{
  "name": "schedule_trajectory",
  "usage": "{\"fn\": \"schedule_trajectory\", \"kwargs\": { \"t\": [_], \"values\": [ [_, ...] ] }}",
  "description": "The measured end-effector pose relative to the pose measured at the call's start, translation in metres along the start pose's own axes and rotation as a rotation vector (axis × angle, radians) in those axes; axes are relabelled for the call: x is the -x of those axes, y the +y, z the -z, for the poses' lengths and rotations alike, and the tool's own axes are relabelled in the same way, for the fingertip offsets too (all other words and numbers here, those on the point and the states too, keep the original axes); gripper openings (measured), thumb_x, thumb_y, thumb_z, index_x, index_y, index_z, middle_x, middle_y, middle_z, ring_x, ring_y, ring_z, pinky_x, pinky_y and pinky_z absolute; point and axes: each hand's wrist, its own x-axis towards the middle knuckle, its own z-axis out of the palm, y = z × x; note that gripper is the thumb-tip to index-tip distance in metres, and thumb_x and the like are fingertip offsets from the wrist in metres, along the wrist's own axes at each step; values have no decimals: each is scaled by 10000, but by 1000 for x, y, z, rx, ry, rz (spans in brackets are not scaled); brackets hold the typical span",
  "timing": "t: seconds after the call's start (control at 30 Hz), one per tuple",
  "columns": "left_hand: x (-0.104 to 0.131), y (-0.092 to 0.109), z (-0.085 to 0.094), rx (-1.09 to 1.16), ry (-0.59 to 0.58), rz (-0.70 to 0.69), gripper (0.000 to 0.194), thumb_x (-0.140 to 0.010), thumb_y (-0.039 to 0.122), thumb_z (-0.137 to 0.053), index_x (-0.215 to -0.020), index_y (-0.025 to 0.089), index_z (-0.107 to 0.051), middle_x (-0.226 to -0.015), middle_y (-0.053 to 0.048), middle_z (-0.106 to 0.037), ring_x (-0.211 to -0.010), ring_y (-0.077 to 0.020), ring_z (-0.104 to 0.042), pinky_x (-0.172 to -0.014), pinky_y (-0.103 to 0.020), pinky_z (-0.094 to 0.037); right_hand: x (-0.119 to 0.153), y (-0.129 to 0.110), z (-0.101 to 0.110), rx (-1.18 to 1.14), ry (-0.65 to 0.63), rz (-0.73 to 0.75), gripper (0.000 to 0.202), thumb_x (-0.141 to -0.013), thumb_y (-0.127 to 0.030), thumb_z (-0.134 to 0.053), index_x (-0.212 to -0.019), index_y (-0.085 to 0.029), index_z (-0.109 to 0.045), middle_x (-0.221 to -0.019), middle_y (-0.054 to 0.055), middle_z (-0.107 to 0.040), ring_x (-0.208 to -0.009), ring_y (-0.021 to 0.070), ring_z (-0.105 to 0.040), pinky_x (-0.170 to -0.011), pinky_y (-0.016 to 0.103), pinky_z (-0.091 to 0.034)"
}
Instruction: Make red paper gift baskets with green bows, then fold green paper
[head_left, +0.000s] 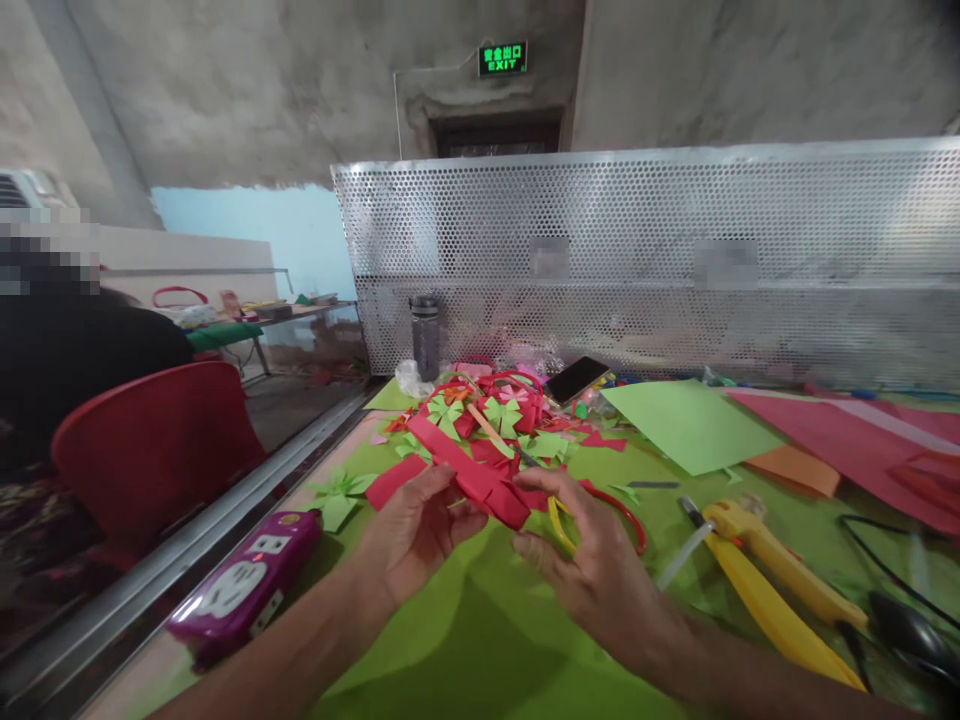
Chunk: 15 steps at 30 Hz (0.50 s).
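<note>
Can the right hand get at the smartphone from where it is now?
Probably, by reaching over: low paper cutouts lie between the right hand and the smartphone, whose screen looks uncovered. The hand is busy at the red paper strip, though.

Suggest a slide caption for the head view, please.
Left hand holds a red paper strip, the right hand at its near end.

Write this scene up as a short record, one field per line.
Left hand: pinching a folded red strip
Right hand: fingertips at the strip's near end; firmness of grip unclear
Left edge: purple box with white markings
Right side: yellow glue gun
Beyond the hands: light-green bows, dark phone, grey bottle
Backdrop: perforated metal panel
</note>
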Motion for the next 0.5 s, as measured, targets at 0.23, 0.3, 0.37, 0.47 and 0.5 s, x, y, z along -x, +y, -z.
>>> {"fn": "schedule_trajectory", "kwargs": {
  "t": [0.23,0.3,0.37,0.47,0.5],
  "values": [
    [0,-8,-1,21,-18,15,73,-865,123,-532,-848,107,-601,-687,-49,-691,-476,-101,-613,-519,-229,-571,-3,4,-5,118,4,79,501,-772,-273,-656,-1217,-227,-430,-1155,75,-637,-1054,248,-591,-895,420,-472],
    [2,-11,-2,-9,-21,15,43,-851,139,-563,-841,116,-598,-695,-44,-685,-500,-102,-617,-528,-222,-563,-4,5,-6,126,-25,92,504,-794,-246,-626,-1249,-222,-412,-1168,86,-636,-1025,251,-610,-873,426,-482],
    [4,-13,-3,-60,-54,11,70,-830,183,-605,-878,133,-595,-793,-65,-698,-596,-135,-653,-550,-238,-558,-5,7,-6,121,-52,74,474,-826,-233,-577,-1269,-223,-412,-1176,95,-634,-976,251,-630,-837,431,-496],
    [6,-13,-3,-167,-102,-5,245,-814,343,-628,-979,164,-596,-1001,-106,-680,-758,-206,-670,-562,-286,-545,-8,13,-3,52,-64,-2,411,-860,-263,-531,-1260,-214,-447,-1164,105,-634,-968,248,-626,-828,433,-497],
    [7,-13,-2,-207,-104,-29,305,-812,402,-617,-1011,172,-600,-1065,-114,-661,-805,-222,-664,-568,-299,-540,-10,15,-2,-7,-55,-39,403,-865,-286,-530,-1253,-206,-458,-1159,110,-633,-986,247,-619,-833,427,-498]
  ]
}}
